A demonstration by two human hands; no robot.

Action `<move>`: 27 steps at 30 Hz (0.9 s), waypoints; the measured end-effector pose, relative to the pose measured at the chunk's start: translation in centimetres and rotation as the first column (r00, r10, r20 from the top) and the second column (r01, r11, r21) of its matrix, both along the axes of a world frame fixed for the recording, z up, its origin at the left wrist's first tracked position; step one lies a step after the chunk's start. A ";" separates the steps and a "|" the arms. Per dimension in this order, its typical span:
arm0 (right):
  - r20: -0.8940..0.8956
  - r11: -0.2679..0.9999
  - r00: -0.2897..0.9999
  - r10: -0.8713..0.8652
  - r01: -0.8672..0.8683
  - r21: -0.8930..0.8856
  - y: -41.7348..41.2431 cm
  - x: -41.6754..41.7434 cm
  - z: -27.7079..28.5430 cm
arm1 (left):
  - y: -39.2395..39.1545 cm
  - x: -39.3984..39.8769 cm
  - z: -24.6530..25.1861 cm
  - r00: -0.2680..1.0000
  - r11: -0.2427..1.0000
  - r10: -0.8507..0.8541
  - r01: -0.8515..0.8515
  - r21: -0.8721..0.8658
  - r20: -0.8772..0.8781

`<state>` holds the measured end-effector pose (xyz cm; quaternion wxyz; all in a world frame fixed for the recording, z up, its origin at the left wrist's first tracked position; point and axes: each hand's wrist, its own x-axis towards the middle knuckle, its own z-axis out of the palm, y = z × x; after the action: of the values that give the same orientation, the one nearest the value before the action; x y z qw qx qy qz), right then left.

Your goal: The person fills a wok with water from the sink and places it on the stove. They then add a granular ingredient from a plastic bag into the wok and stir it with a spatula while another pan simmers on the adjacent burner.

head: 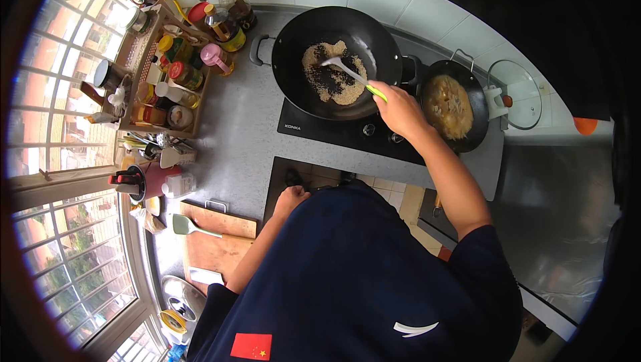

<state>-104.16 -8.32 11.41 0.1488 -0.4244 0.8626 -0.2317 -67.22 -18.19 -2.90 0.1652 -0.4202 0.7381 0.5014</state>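
My right hand grips the lime-green and grey handle of a cooking spatula. Its head rests among small tan grains, which look like sesame seeds, inside a large black wok. The grains lie in a broken ring around the wok's bottom. Close to the right forearm is a smaller black pan with a brothy yellowish-brown stew in it. My left hand is held low by the shirt front, fingers curled, with nothing visible in it.
Under the wok is a black gas hob. A glass lid leans behind the smaller pan. Seasoning jars fill a rack at left, beside oil bottles. A wooden cutting board carries a green spatula and a cleaver.
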 end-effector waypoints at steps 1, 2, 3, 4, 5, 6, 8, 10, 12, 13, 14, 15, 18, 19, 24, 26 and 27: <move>0.022 0.999 1.000 0.009 -0.010 0.054 1.4 0.4 1.7 | 0.1 0.3 0.0 1.000 1.000 0.014 -0.014 0.004 0.010; 0.046 0.994 0.999 0.020 -0.025 0.107 2.9 0.7 4.0 | 0.3 0.7 -0.1 0.999 0.999 0.032 -0.033 0.007 0.023; 0.050 0.988 0.999 0.009 -0.017 0.156 4.9 0.9 5.9 | 0.3 0.8 -0.2 0.999 0.999 0.041 -0.041 0.010 0.025; 0.048 0.992 0.999 0.024 -0.029 0.119 6.3 1.5 7.9 | 0.5 1.1 -0.5 0.998 0.999 0.053 -0.054 0.008 0.030; 0.035 0.984 0.999 0.030 -0.035 0.176 7.3 1.9 9.9 | 0.7 1.6 -0.7 0.997 0.998 0.067 -0.067 0.003 0.041; 0.032 0.962 0.999 0.004 -0.013 0.271 7.6 2.6 12.2 | 0.7 1.8 -1.1 0.997 0.998 0.070 -0.070 0.001 0.033; -0.003 0.964 0.998 0.066 -0.063 0.257 7.8 2.2 11.4 | 0.8 2.3 -1.8 0.997 0.997 0.081 -0.081 -0.002 0.017; -0.013 0.975 0.999 0.049 -0.045 0.218 6.5 1.4 9.5 | 0.6 1.7 -1.6 0.999 0.999 0.052 -0.052 0.003 0.006; -0.046 0.989 0.999 0.022 -0.015 0.144 3.5 0.2 6.4 | 0.5 1.3 -1.4 0.999 0.999 0.033 -0.033 -0.001 -0.007; -0.063 0.997 0.998 0.008 -0.003 0.077 1.7 -0.3 4.8 | 0.4 1.0 -1.1 1.000 1.000 0.017 -0.017 -0.002 -0.016; -0.051 0.998 0.999 -0.017 0.020 0.061 0.2 -1.0 3.3 | 0.3 0.9 -0.8 1.000 1.000 -0.001 0.001 -0.003 -0.026; -0.052 0.997 0.998 -0.039 0.042 0.064 -1.1 -1.4 1.9 | 0.4 0.8 -0.7 1.000 1.000 -0.002 0.002 -0.003 -0.023; -0.026 1.000 1.000 -0.005 0.005 -0.011 -2.4 -1.5 -1.3 | 0.5 0.2 -0.3 1.000 1.000 -0.001 0.001 -0.008 -0.024; -0.016 1.000 1.000 0.016 -0.016 -0.016 -2.2 -1.1 -1.5 | 0.5 0.1 0.0 1.000 1.000 0.000 -0.001 -0.012 -0.024; 0.098 0.986 0.993 0.067 -0.081 0.146 4.5 1.0 6.9 | 1.0 0.9 -0.9 0.999 0.998 0.048 -0.049 -0.027 -0.012; 0.097 0.972 0.993 0.061 -0.082 0.222 6.3 2.3 11.1 | 0.9 1.4 -1.1 0.998 0.998 0.066 -0.066 -0.002 0.018; 0.089 0.964 0.992 0.089 -0.108 0.243 7.0 2.3 11.8 | 0.9 1.6 -1.4 0.998 0.998 0.065 -0.065 -0.005 0.014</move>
<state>-101.89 -1.29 23.21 0.2449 -0.4356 0.8562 -0.1309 -65.67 -17.32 -4.33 0.1530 -0.4479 0.7241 0.5017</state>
